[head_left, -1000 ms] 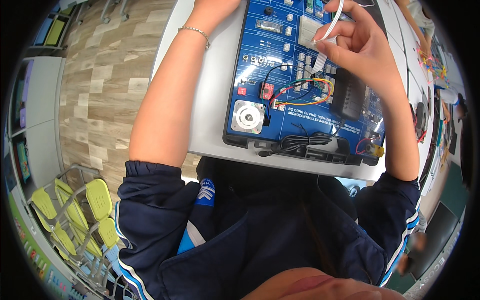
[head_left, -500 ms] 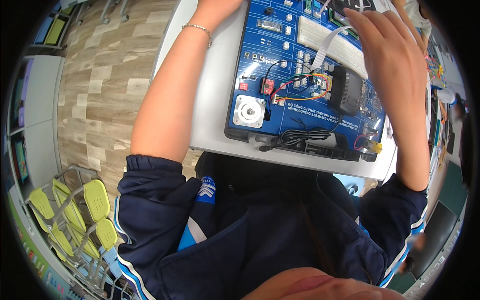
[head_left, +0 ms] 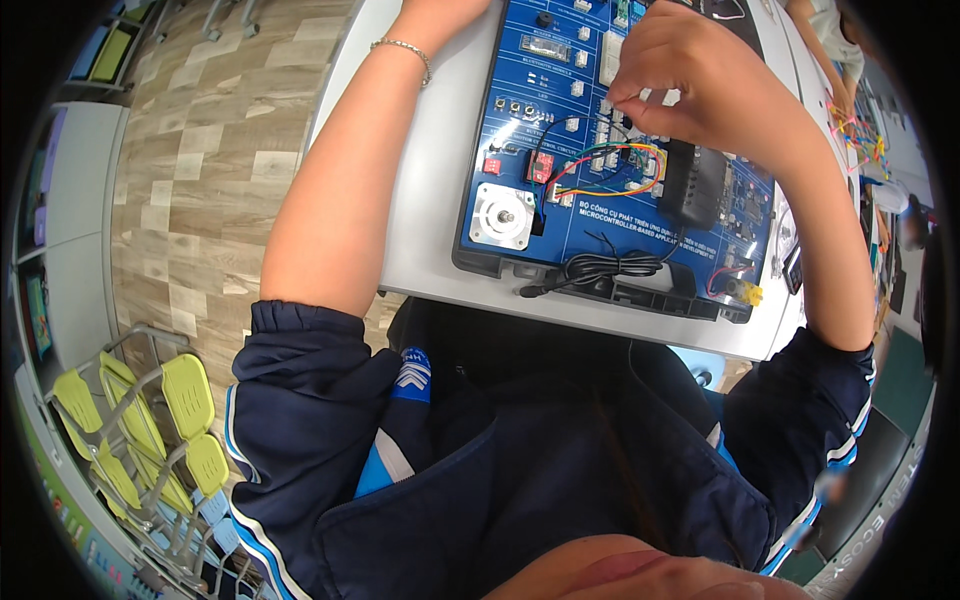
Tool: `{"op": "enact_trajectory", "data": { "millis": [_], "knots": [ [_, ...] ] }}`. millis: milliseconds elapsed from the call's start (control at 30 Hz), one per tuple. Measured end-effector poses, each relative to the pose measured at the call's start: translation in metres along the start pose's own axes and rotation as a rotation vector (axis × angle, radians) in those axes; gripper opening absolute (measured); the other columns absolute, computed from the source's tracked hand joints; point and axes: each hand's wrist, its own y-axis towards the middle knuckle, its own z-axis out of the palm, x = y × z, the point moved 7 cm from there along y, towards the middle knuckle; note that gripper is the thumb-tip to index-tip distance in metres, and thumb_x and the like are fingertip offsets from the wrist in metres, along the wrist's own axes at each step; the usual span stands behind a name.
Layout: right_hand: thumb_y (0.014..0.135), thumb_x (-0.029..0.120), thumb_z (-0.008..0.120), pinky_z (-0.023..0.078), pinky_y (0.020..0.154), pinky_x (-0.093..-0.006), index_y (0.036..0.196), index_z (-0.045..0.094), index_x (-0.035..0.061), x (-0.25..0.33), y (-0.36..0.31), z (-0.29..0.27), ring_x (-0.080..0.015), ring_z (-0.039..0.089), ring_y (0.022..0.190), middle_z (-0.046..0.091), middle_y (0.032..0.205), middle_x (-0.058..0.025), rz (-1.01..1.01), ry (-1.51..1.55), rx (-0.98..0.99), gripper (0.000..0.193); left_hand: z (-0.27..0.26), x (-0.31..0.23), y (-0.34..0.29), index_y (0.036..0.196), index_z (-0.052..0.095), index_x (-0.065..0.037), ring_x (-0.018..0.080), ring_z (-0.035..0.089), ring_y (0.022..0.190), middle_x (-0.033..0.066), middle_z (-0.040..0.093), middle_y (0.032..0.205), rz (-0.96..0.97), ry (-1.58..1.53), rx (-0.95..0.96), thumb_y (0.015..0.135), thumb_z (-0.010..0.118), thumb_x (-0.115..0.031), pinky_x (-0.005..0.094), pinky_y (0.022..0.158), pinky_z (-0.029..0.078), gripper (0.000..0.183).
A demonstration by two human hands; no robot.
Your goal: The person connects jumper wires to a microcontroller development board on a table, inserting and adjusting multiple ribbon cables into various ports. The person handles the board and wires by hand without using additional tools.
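Observation:
A blue microcontroller development board point(head_left: 540, 225) lies on the table. Above its upper middle, my right hand point(head_left: 690, 75) is closed, thumb and forefinger pinched beside the white connectors. What lies between these fingertips is hidden. My left hand point(head_left: 445, 12) reaches to the top edge of the view by the board's left side; its fingers are cut off. Below my right hand, coloured jumper wires point(head_left: 655, 165) loop near a red driver module point(head_left: 540, 166). A black power adapter point(head_left: 695, 185) rests on the board. A silver stepper motor point(head_left: 501, 216) sits at the lower left.
A coiled black cable point(head_left: 610, 265) lies along the board's near edge, close to a small yellow motor point(head_left: 745, 292). The white table point(head_left: 425, 230) ends just in front of me. Stacked green chairs point(head_left: 190, 390) stand at left. Another person's arm point(head_left: 820, 50) shows at far right.
My right hand has moved left and down from the board's upper right, and its fingers have closed. The white ribbon cable seen earlier is now mostly hidden behind it. My left arm has barely shifted.

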Motion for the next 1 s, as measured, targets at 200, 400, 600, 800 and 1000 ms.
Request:
{"op": "enact_trajectory", "data": {
  "millis": [200, 400, 600, 800, 1000],
  "knots": [
    [0.069, 0.004, 0.08, 0.051, 0.084, -0.0361, 0.073, 0.075, 0.0063, -0.002, -0.003, 0.023, -0.0222, 0.065, 0.089, 0.071, 0.081, -0.0057, 0.102, -0.237, 0.118, 0.007, -0.001, -0.002, 0.0, 0.092, 0.066, 0.001, 0.0104, 0.06, 0.07, 0.006, 0.068, 0.078, -0.001, 0.044, -0.001, 0.094, 0.06, -0.019, 0.025, 0.063, 0.047, 0.021],
    [0.067, 0.006, 0.081, 0.049, 0.091, -0.0359, 0.072, 0.073, 0.0057, 0.001, 0.001, 0.035, -0.0221, 0.065, 0.089, 0.07, 0.082, -0.0059, 0.043, -0.334, 0.19, 0.009, -0.003, -0.008, -0.003, 0.092, 0.066, 0.001, 0.0102, 0.06, 0.07, 0.0055, 0.068, 0.079, -0.012, 0.09, -0.018, 0.094, 0.06, -0.018, 0.0251, 0.064, 0.047, 0.02],
    [0.065, 0.004, 0.077, 0.049, 0.093, -0.0341, 0.069, 0.071, 0.0042, -0.004, -0.003, 0.046, -0.0226, 0.065, 0.092, 0.067, 0.082, -0.0071, 0.057, -0.47, 0.143, 0.007, 0.002, -0.007, -0.003, 0.091, 0.066, 0.0, 0.0099, 0.059, 0.071, 0.0048, 0.068, 0.08, -0.02, 0.068, -0.005, 0.094, 0.059, -0.018, 0.0248, 0.064, 0.047, 0.019],
    [0.066, 0.004, 0.075, 0.053, 0.087, -0.0368, 0.068, 0.072, 0.0046, 0.004, 0.003, 0.045, -0.0245, 0.065, 0.094, 0.067, 0.084, -0.0082, 0.042, -0.501, 0.137, 0.004, -0.001, -0.007, -0.003, 0.091, 0.066, 0.001, 0.0099, 0.059, 0.071, 0.0047, 0.067, 0.08, -0.017, 0.046, -0.001, 0.095, 0.059, -0.017, 0.0245, 0.064, 0.047, 0.019],
    [0.079, 0.013, 0.069, 0.049, 0.08, -0.0331, 0.074, 0.073, 0.0052, 0.009, 0.016, 0.032, -0.0256, 0.066, 0.072, 0.069, 0.072, -0.0109, 0.031, -0.568, 0.459, 0.01, 0.0, -0.004, -0.001, 0.092, 0.065, 0.001, 0.0097, 0.06, 0.071, 0.0052, 0.068, 0.08, -0.047, 0.006, 0.003, 0.095, 0.059, -0.017, 0.024, 0.064, 0.047, 0.019]
  ]
}}
